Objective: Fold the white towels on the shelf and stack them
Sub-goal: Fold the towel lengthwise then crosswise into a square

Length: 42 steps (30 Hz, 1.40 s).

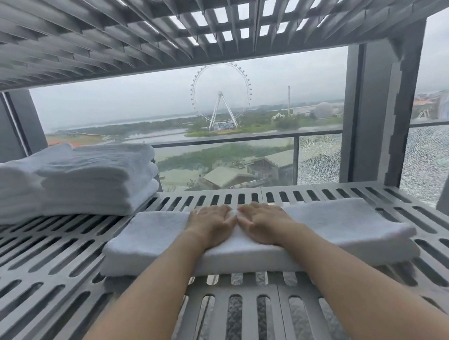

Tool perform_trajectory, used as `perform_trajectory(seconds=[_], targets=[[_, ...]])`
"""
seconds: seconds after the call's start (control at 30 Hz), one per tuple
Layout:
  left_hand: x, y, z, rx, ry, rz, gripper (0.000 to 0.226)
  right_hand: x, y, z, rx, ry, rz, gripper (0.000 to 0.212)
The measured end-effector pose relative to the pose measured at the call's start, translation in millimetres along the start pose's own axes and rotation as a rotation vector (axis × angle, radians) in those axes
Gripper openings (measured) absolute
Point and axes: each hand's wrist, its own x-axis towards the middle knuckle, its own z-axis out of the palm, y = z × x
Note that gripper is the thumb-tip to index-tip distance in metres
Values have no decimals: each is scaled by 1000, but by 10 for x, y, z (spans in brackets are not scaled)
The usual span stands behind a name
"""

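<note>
A white towel (336, 225), folded into a long flat strip, lies across the middle of the slotted grey shelf (51, 261). My left hand (212, 225) and my right hand (261, 224) rest palm down side by side on its centre, fingers flat and nearly touching, gripping nothing. At the back left of the shelf stands a stack of folded white towels (86, 182), several layers high, apart from the strip.
Another slotted shelf (155, 28) hangs close overhead. A grey upright post (389, 110) stands at the right rear corner. Behind the shelf is a window with a railing and cracked glass (321, 160). Bare shelf surface lies in front of the towel.
</note>
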Motion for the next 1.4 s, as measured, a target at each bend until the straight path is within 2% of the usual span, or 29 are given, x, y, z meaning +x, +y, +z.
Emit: perform_trajectory(seconds=[0.2,0.53,0.67,0.73,0.8,0.9,1.0,1.07,1.13,1.23,1.4], targets=[[0,-48,7,-9,-42,19,47,-15,10,-1,18,-8,29,52],[-301,-490,-130,15,-169,178,52,-71,0,-33,132,51,26,48],[-559,-699,-244,59,-187,216,53,-146,-41,-74,167,221,-57,32],[-706,-752,-304,73,-207,235,60,-188,-74,-87,133,337,-124,22],[-860,-784,-356,91,-207,253,69,-228,-113,-97,144,380,-177,18],[-1079,-886,-427,114,-179,276,72,-245,-209,-102,174,271,-224,29],[-1267,-1043,-495,119,-160,281,76,-243,-431,-54,184,2,-181,51],[-1363,-1160,-538,109,-145,270,76,-233,-593,5,42,-181,-142,69],[-1440,-1282,-591,102,-138,261,73,-247,-703,28,-75,-259,-126,75],[-1531,-1451,-714,53,-169,227,69,-300,-799,-27,-102,-258,-121,63],[-1594,-1555,-774,27,-146,182,71,-383,-1060,37,55,-113,-216,42]])
